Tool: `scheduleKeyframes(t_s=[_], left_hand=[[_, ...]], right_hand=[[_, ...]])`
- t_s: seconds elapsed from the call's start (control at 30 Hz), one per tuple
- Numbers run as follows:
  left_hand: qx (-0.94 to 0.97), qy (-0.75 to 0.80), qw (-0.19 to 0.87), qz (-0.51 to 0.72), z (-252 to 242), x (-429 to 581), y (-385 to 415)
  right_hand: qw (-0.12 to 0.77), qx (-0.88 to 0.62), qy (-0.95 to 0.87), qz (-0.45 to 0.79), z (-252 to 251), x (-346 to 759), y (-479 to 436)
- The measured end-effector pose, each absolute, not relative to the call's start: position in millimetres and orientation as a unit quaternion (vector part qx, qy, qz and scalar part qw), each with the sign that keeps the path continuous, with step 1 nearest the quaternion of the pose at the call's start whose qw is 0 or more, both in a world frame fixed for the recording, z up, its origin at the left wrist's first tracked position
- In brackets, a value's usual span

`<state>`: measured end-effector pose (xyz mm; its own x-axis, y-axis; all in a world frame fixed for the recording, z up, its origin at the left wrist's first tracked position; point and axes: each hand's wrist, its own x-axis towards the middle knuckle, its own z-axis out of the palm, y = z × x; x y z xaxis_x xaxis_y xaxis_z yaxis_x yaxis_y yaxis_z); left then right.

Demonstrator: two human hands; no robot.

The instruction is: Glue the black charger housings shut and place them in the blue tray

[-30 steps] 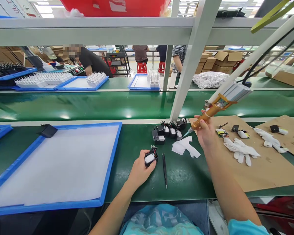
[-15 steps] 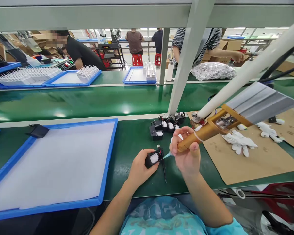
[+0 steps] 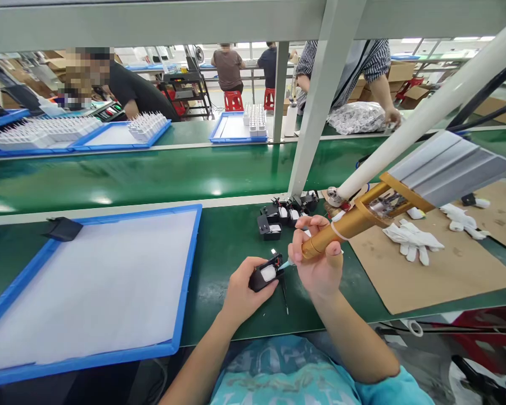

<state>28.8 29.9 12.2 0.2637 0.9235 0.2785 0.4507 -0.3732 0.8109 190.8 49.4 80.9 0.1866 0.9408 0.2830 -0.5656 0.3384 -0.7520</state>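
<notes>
My left hand (image 3: 243, 289) is closed around a small black plastic housing (image 3: 259, 278) with a white part inside and thin wires at one end. My right hand (image 3: 318, 264) wraps around a gold-coloured glue dispensing gun (image 3: 335, 232), which slants down to the left. Its light-blue tapered nozzle (image 3: 285, 265) reaches the wired end of the housing; whether it touches cannot be told. Below the housing, a thin dark rod with a pale tip (image 3: 285, 298) points towards me. Several similar black housings (image 3: 274, 225) lie beyond my hands.
A blue-rimmed tray (image 3: 189, 256) lined with white lies left, a black housing (image 3: 63, 229) on its far corner. White gloves (image 3: 413, 241) lie on brown cardboard (image 3: 388, 281) at right. A white post (image 3: 316, 101) and slanted pole (image 3: 409, 124) stand ahead. Co-workers sit and stand beyond.
The nozzle has moved slightly up and left, deeper over the housing's wired end. My left hand has tilted the housing a little. Across the bench, a co-worker's arm has come down beside the plastic-wrapped bundle.
</notes>
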Motion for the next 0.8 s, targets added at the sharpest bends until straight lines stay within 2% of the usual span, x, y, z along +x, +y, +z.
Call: scheduleKeyframes(t_s=[0.6, 0.8], left_hand=[[0.717, 0.524, 0.304, 0.345, 6, 28, 30], [0.727, 0.488, 0.323, 0.359, 6, 31, 31]], right_hand=[[0.747, -0.219, -0.35, 0.521, 86, 179, 49], [0.745, -0.197, -0.345, 0.536, 89, 168, 48]])
